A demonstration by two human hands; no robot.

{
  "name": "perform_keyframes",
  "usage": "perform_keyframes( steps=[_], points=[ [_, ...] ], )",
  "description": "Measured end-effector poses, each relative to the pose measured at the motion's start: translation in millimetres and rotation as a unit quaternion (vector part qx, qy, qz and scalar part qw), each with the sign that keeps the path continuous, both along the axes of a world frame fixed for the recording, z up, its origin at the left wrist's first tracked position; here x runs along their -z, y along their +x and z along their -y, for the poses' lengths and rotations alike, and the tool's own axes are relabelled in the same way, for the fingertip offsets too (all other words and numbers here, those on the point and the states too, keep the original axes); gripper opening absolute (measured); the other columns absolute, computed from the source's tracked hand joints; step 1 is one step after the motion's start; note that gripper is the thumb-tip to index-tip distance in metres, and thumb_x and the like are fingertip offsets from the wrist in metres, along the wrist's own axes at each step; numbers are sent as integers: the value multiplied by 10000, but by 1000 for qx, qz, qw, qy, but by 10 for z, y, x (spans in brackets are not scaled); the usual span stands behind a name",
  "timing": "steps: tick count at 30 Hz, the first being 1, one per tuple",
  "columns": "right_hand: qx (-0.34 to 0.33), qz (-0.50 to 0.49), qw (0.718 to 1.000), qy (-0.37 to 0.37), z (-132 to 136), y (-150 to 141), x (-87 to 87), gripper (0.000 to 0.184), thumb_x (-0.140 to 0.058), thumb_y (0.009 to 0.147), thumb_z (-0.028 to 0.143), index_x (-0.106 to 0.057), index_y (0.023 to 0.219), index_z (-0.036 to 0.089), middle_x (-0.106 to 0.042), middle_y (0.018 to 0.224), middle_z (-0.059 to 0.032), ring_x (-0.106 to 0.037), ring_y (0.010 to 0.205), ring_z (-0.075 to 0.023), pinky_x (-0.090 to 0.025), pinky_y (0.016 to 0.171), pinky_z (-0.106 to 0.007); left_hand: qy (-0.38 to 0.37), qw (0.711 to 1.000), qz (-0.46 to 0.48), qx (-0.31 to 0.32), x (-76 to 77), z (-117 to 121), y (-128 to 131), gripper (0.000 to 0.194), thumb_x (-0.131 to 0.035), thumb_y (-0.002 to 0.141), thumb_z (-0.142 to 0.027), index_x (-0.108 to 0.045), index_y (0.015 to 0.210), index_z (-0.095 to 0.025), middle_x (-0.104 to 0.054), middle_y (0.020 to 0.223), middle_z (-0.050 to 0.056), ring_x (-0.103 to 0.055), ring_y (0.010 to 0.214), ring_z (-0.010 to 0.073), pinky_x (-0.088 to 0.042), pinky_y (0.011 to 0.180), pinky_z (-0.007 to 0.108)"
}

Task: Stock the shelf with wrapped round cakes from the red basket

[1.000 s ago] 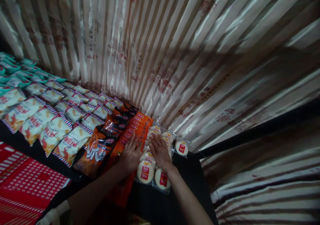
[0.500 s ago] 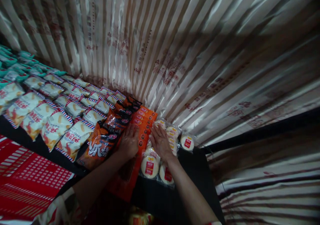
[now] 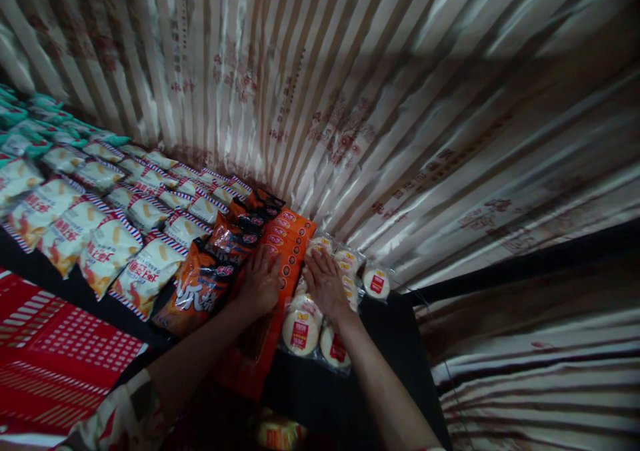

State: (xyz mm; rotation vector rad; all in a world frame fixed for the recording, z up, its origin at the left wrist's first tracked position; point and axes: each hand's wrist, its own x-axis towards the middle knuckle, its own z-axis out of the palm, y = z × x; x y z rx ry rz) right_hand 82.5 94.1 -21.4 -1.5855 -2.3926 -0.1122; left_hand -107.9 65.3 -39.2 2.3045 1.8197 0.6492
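- Two bare hands recorded in the head view, both palm down; light is dim and fine print is largely unreadable.
- Left hand (image 3: 260, 281): laid over the orange packets (image 3: 299, 237), fingers extended and slightly apart, not curled round anything; palm side hidden.
- Orange packets: overlapping in one row, taken as the landmark below; the middle is covered by the left hand, the near end falls into shadow, and an exact count cannot be made.
- Right hand (image 3: 326, 281): immediately right of the orange packets, flat over the wrapped round crackers (image 3: 301, 334), fingers extended; whether it grips one cannot be told, the underside being out of sight.
- Wrapped round crackers: grouped along the right side of the orange packets, several partly masked by the right hand and wrist; a lone one (image 3: 376, 283) lies farther right.
- Orange-and-black bags (image 3: 193, 291): directly left of the orange packets, rear ones overlapped by those in front.
- White bags (image 3: 147, 271): farther left, in rows; teal bags (image 3: 30, 121) farthest left, cut off by the frame edge.
- Red basket (image 3: 65, 357): near side, well left of the orange packets, cropped.
- Yellow item (image 3: 281, 432): below the orange packets' near end, blurred, cut off, not identifiable.
- Pleated sheet (image 3: 330, 91): behind the orange packets, its printing illegible.
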Motion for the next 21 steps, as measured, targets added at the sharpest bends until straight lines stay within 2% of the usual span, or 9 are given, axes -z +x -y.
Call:
perform_keyframes(
  steps=[5, 10, 21],
  points=[
    [-34, -22, 998, 49, -43, 12, 61, 436, -310, 927, 364, -509, 1268, 177, -449, 1372, -89, -245, 1352, -240, -265, 1066, -484, -28, 1000, 1, 5, 0, 3, 32, 534, -417, 873, -365, -365, 1362, -157, -292, 1452, 149, -169, 1362, 307, -182, 1080, 516],
    [-57, -46, 994, 81, -127, 8, 162, 431, -360, 907, 358, -526, 1248, 152, -511, 1311, -114, -287, 1334, -258, -311, 1046, -500, -51, 999, 7, 3, -55, 2, 14, 555, -379, 891, -405, -330, 1382, -150, -258, 1463, 162, -155, 1369, 292, -179, 1089, 487],
    [-57, -57, 995, 66, -155, 7, 196, 384, -385, 895, 366, -631, 1121, 176, -587, 1225, -93, -324, 1314, -277, -334, 1039, -522, -82, 997, 5, 8, -75, -12, -34, 567, -385, 887, -423, -346, 1378, -142, -257, 1464, 158, -171, 1363, 301, -186, 1089, 492]
  ],
)
